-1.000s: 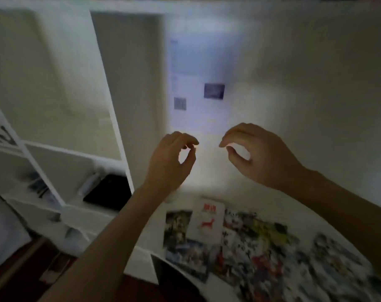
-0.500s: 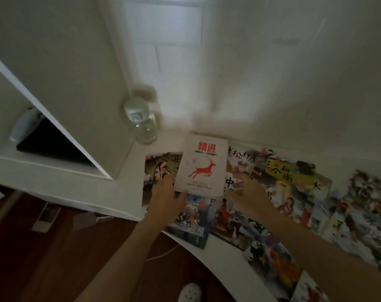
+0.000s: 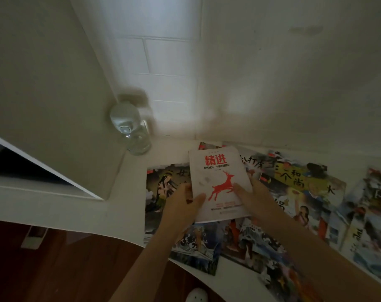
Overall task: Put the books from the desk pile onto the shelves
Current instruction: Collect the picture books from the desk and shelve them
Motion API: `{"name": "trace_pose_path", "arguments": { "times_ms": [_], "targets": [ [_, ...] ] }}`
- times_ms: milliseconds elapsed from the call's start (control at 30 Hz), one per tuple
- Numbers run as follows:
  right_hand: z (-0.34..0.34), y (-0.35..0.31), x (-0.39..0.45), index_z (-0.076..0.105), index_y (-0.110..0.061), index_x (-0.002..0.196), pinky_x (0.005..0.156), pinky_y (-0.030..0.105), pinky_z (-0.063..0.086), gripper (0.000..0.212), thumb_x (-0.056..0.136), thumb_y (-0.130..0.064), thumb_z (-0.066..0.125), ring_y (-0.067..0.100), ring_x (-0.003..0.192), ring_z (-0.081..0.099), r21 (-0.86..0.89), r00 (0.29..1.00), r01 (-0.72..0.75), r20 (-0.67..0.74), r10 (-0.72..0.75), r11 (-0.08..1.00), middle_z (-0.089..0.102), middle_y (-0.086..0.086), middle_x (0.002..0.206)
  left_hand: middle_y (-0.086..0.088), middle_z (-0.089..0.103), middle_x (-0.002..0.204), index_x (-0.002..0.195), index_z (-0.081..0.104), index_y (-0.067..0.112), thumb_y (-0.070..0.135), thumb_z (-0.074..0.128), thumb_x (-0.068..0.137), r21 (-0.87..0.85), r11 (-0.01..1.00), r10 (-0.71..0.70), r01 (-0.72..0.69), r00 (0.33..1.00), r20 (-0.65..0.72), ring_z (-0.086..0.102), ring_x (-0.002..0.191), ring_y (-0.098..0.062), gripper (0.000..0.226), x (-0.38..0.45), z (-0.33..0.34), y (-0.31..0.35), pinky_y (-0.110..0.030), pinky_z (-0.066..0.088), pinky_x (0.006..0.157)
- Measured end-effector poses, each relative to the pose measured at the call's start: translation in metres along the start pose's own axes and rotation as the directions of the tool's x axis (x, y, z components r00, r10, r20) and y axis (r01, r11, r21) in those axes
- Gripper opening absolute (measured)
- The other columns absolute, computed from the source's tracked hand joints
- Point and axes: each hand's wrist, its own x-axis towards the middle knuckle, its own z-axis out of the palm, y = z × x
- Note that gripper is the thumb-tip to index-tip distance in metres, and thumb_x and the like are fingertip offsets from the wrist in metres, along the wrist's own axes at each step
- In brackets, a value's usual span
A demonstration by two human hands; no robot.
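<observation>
A white book with a red deer on its cover (image 3: pixel 217 171) lies on top of several colourful picture books (image 3: pixel 294 182) spread over the white desk (image 3: pixel 124 203). My left hand (image 3: pixel 183 205) grips the book's lower left edge, thumb on the cover. My right hand (image 3: pixel 252 197) holds its lower right edge, thumb laid across the cover near the deer. The white shelf unit (image 3: pixel 43 88) rises at the left, with a dark item inside one open compartment (image 3: pixel 15 168).
A clear glass jar (image 3: pixel 130 129) stands on the desk against the shelf unit's side, close to the book's far left corner. A white tiled wall rises behind the desk. Dark wooden floor (image 3: pixel 65 269) shows below the desk's curved front edge.
A second ago both hands hung empty, raised before the wall. The view has since tilted down, and both hands have closed on the white deer book's lower edges.
</observation>
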Motion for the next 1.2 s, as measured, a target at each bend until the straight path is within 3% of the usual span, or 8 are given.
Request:
{"name": "trace_pose_path", "arguments": {
  "times_ms": [67, 133, 233, 333, 500, 900, 1033, 1200],
  "targets": [
    [-0.013, 0.007, -0.012, 0.049, -0.022, 0.127, 0.066, 0.024, 0.054, 0.03, 0.098, -0.026, 0.053, 0.01, 0.09, 0.065, 0.02, 0.998, 0.058, -0.041, -0.057, 0.998, 0.065, -0.002, 0.113, 0.005, 0.067, 0.109, 0.109, 0.062, 0.021, 0.029, 0.061, 0.093, 0.087, 0.991, 0.105, -0.102, 0.994, -0.032, 0.064, 0.1, -0.013, 0.018, -0.006, -0.007, -0.007, -0.018, 0.052, 0.077],
    [-0.029, 0.013, -0.022, 0.049, -0.018, 0.126, 0.065, 0.024, 0.052, 0.029, 0.097, -0.023, 0.055, 0.01, 0.089, 0.065, 0.042, 0.985, 0.119, -0.131, -0.113, 0.992, 0.065, 0.0, 0.113, -0.002, 0.064, 0.112, 0.11, 0.066, 0.018, 0.031, 0.063, 0.091, 0.307, 0.94, 0.224, -0.151, 0.95, -0.219, 0.058, 0.107, -0.022, 0.023, -0.007, -0.021, -0.02, -0.025, 0.043, 0.087],
    [-0.052, 0.023, -0.034, 0.05, -0.019, 0.119, 0.066, 0.027, 0.052, 0.023, 0.097, -0.02, 0.056, 0.011, 0.086, 0.064, 0.148, 0.965, 0.157, -0.234, -0.12, 0.976, 0.064, -0.001, 0.108, -0.018, 0.045, 0.133, 0.132, 0.048, 0.011, 0.037, 0.072, 0.082, 0.423, 0.903, 0.119, 0.081, 0.897, -0.425, 0.037, 0.125, -0.035, 0.06, -0.014, -0.039, -0.031, -0.038, 0.029, 0.098],
    [-0.069, 0.031, -0.044, 0.049, -0.021, 0.121, 0.063, 0.023, 0.049, 0.025, 0.097, -0.021, 0.056, 0.007, 0.082, 0.061, 0.166, 0.95, 0.166, -0.293, -0.112, 0.972, 0.062, -0.003, 0.107, -0.024, 0.03, 0.139, 0.14, 0.032, 0.005, 0.036, 0.081, 0.073, 0.41, 0.895, 0.019, 0.176, 0.903, -0.428, 0.028, 0.126, -0.041, 0.089, -0.022, -0.034, -0.028, -0.054, 0.032, 0.101],
    [-0.069, 0.037, -0.044, 0.051, -0.019, 0.124, 0.078, 0.034, 0.051, 0.029, 0.096, -0.024, 0.057, 0.021, 0.095, 0.061, 0.146, 0.947, 0.146, -0.305, -0.096, 0.978, 0.061, 0.003, 0.118, -0.017, 0.029, 0.137, 0.146, 0.025, 0.017, 0.03, 0.087, 0.064, 0.388, 0.913, 0.012, 0.125, 0.944, -0.33, 0.028, 0.125, -0.037, 0.104, -0.028, -0.012, -0.019, -0.052, 0.033, 0.103],
    [0.015, 0.028, -0.024, 0.051, -0.013, 0.129, 0.096, 0.045, 0.052, 0.033, 0.096, -0.017, 0.054, 0.027, 0.113, 0.06, 0.208, 0.997, 0.015, -0.082, 0.003, 0.978, 0.06, 0.007, 0.127, -0.02, 0.045, 0.123, 0.138, 0.035, 0.007, 0.031, 0.091, 0.059, 0.415, 0.893, -0.018, 0.177, 0.933, -0.36, 0.046, 0.114, -0.039, 0.099, -0.067, 0.006, -0.037, -0.044, 0.042, 0.094],
    [0.004, 0.035, -0.028, 0.054, -0.018, 0.128, 0.09, 0.042, 0.056, 0.03, 0.098, -0.015, 0.051, 0.023, 0.107, 0.063, 0.216, 0.998, 0.028, -0.061, -0.015, 0.976, 0.063, 0.003, 0.122, -0.013, 0.056, 0.112, 0.121, 0.046, 0.004, 0.024, 0.091, 0.059, 0.316, 0.921, -0.123, 0.23, 0.939, -0.322, 0.056, 0.106, -0.034, 0.08, -0.062, 0.006, -0.035, -0.035, 0.046, 0.084],
    [-0.031, 0.033, -0.034, 0.054, -0.023, 0.124, 0.084, 0.04, 0.058, 0.026, 0.099, -0.016, 0.05, 0.019, 0.099, 0.066, 0.33, 0.99, 0.12, -0.116, -0.086, 0.936, 0.066, 0.0, 0.115, -0.007, 0.055, 0.088, 0.098, 0.041, 0.01, 0.016, 0.074, 0.082, 0.319, 0.947, 0.028, 0.047, 0.974, -0.227, 0.058, 0.083, -0.027, 0.037, -0.069, -0.011, -0.016, -0.035, 0.048, 0.065]
  ]
}}
